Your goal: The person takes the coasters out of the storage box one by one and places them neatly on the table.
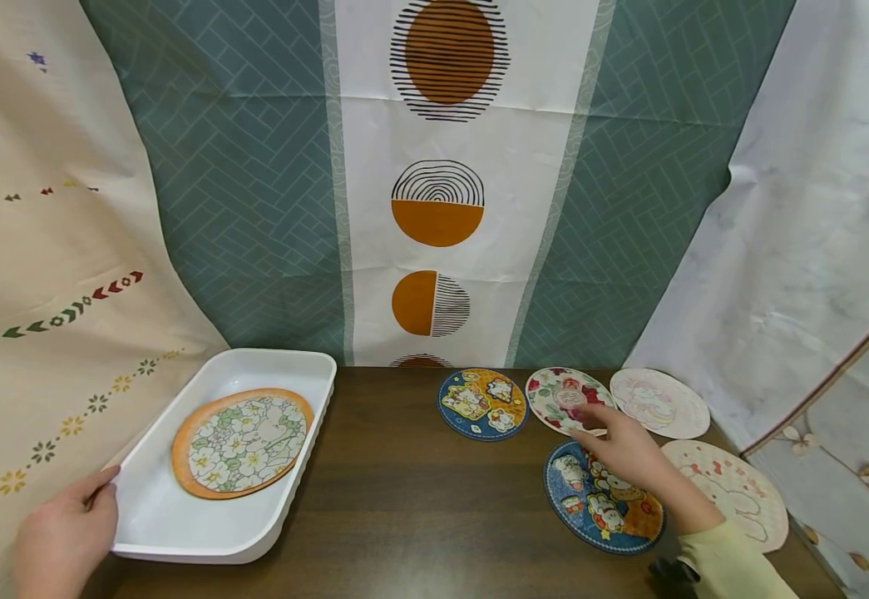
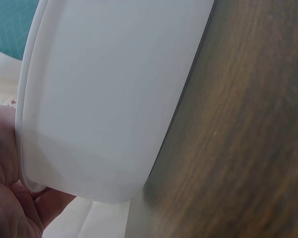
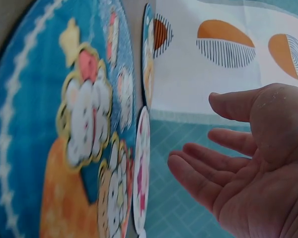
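Soft, even indoor light fills my head view, with no hard shadows; the white tray (image 1: pixel 180 532) throws only a faint dark edge onto the wooden table (image 1: pixel 404 499). The wide lens bends the backdrop (image 1: pixel 449 208) outward toward the corners. My right hand (image 1: pixel 624 453) shows slight motion blur. At my left wrist, the tray's wall is bright, nearly washed out, and the wood grain smears out of focus. At my right wrist, the blue mat (image 3: pixel 54 124) sits too close and reads soft.
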Demonstrator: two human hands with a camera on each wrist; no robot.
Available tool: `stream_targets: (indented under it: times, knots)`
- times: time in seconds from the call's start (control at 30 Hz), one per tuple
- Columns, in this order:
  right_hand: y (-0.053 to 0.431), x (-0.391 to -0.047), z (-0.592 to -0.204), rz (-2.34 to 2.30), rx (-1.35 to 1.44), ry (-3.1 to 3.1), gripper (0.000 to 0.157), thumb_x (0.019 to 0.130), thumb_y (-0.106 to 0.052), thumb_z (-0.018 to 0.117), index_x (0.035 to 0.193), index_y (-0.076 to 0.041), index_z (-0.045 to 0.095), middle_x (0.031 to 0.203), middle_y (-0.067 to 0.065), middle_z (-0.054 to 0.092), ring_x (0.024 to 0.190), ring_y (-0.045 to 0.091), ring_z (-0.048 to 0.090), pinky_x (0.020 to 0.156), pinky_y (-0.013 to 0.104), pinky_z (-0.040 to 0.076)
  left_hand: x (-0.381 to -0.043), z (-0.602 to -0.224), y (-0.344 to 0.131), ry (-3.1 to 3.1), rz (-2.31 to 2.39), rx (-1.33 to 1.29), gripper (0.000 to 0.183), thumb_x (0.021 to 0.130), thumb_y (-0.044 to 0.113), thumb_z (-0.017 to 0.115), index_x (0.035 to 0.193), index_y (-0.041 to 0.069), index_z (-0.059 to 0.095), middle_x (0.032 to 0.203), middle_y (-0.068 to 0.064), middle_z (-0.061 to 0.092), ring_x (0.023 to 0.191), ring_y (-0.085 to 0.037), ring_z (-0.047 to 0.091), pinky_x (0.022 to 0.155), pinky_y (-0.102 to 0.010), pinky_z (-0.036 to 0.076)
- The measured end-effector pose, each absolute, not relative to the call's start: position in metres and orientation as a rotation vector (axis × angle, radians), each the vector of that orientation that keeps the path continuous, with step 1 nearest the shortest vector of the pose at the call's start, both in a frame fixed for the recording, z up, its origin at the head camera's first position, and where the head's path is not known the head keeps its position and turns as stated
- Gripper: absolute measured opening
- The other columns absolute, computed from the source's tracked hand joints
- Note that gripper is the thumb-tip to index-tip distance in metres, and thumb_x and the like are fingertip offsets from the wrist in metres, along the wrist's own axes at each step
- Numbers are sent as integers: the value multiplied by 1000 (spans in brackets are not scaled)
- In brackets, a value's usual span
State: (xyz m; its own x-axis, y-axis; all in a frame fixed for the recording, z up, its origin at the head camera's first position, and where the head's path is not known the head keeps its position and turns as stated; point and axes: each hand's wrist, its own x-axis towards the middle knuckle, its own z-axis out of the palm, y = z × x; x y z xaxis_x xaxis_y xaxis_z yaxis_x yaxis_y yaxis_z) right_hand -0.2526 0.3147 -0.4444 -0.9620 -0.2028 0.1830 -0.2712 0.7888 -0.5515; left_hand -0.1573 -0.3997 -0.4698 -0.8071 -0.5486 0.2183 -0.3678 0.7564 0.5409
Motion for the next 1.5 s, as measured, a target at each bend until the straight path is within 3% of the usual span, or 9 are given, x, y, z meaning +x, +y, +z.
stream_targets:
  times: [0.37,1.03,1.5]
  knots:
    - [294,-264,-441,992,481,-2825,55,108,-28,76,153,1,63,147,23,70,127,44,71,105,64,59,-155,-470,-401,-2613,-703,733,37,109,9,57,137,-11,68,139,-37,65,124,-60,62,105,-72,49]
    - [252,-280,-427,1200,590,-2742,57,108,-25,76,152,6,60,149,26,67,132,46,69,108,63,58,-155,-471,-403,-2601,-698,698,37,107,10,58,137,-9,69,137,-35,66,123,-61,63,101,-72,51]
    - [205,-288,-422,1337,656,-2754,55,108,-23,76,153,3,60,149,24,67,134,45,67,111,61,56,-155,-470,-401,-2590,-690,682,36,107,8,58,136,-10,69,136,-36,67,123,-61,62,102,-72,49]
